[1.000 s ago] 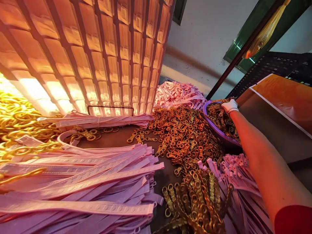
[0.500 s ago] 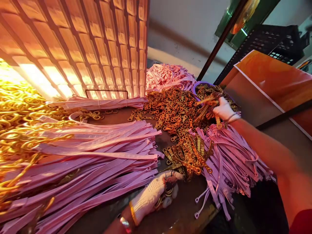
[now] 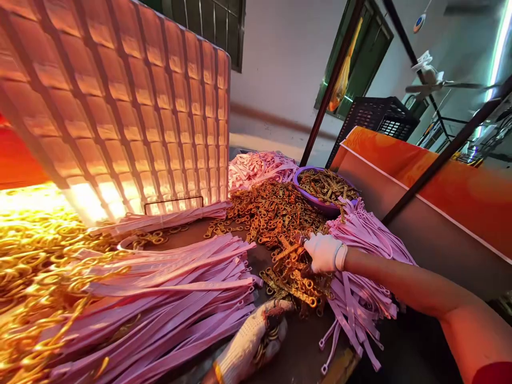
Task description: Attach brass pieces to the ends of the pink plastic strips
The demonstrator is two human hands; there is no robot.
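Observation:
My left hand point(image 3: 258, 336), in a dotted white knit glove with dark stained fingers, is curled around several brass-coloured metal pieces with ringed ends, seen between thumb and fingers. It rests low beside the front of the brass-coloured heap point(image 3: 276, 213). At the heap's near right side, my right hand point(image 3: 322, 253), also in a white glove, has its fingers bent around some of the metal pieces; its fingertips are partly hidden. Pink straps point(image 3: 172, 288) with small end loops lie in a bundle left of my hands. Another bunch of pink straps point(image 3: 356, 298) lies under and beyond my right wrist.
A purple basin point(image 3: 310, 198) full of metal pieces stands behind the heap. Further back is a pink strap pile point(image 3: 264, 166). A ribbed translucent panel point(image 3: 160, 106) rises at left, above glowing gold pieces point(image 3: 36, 256). Dark bars point(image 3: 436, 154) and an orange-topped board point(image 3: 420, 170) border the right.
My right hand has moved from beside the purple basin, where it gripped a clump of metal pieces, down and left onto the heap. My left hand keeps its hold. The view has tilted upward.

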